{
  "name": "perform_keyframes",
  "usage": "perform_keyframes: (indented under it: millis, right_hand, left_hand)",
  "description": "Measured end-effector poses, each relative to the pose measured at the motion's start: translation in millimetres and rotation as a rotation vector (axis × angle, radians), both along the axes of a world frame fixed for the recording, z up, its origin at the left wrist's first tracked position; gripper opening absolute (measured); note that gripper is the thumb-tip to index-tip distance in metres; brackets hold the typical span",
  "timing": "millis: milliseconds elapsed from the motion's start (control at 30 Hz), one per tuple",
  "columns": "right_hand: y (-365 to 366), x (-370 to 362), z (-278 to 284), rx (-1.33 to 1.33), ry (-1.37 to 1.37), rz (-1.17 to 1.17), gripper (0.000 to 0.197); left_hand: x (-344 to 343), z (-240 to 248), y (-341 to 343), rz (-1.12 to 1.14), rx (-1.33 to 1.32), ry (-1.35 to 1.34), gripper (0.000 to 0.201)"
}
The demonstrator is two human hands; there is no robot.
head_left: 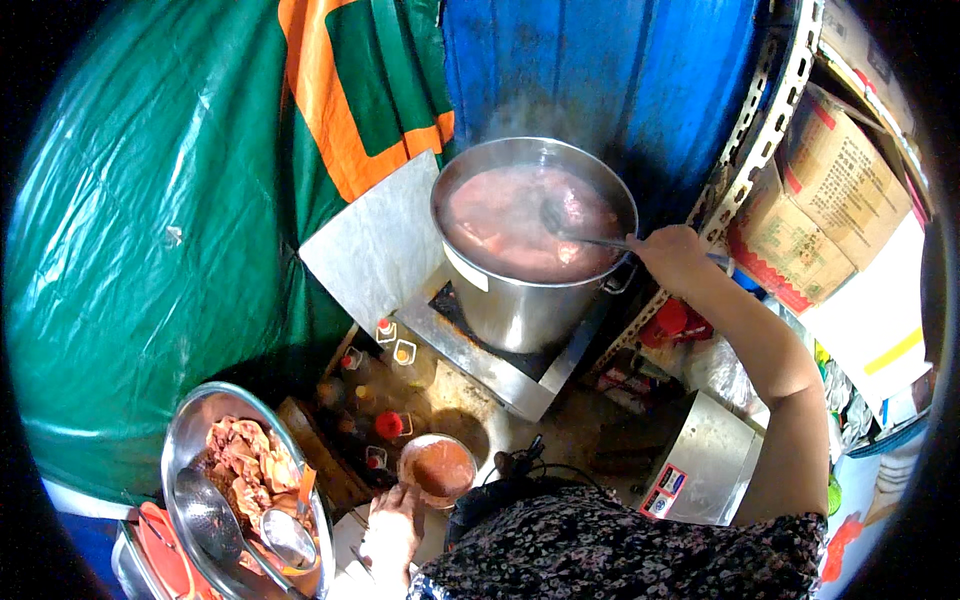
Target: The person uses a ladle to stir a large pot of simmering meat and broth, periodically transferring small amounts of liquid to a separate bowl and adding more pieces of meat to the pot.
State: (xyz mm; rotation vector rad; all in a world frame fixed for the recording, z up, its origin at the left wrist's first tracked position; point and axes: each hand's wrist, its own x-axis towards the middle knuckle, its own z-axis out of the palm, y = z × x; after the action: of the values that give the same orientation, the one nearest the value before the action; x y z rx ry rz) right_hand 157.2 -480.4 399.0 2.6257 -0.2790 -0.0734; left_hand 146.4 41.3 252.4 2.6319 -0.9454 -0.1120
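One pot (505, 312), one ladle (598, 241) clasped in right grip (670, 260); one bowl (470, 461), left grip (394, 518) unclear.

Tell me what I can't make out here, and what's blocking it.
- Head view: anything deep in the steel pot, hidden by cloudy liquid and steam.
- Head view: most of the stove top, covered by the pot.
- Head view: whether the left hand grips the small bowl or only touches it; glare and its own back hide the fingers' undersides.
- Head view: the large basin's near end, cut off by the lower edge.
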Motion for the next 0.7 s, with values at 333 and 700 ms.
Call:
perform_keyframes:
  millis: [333, 700]
  right_hand:
    - [-82, -68, -25, 0.354, -0.182, 0.038, 0.048]
    - [-47, -45, -77, 1.365, -0.145, -0.547, 0.046]
  left_hand:
    - [12, 11, -30, -0.139, 0.003, 0.005, 0.036]
    - [10, 13, -34, -0.136, 0.025, -0.072, 0.024]
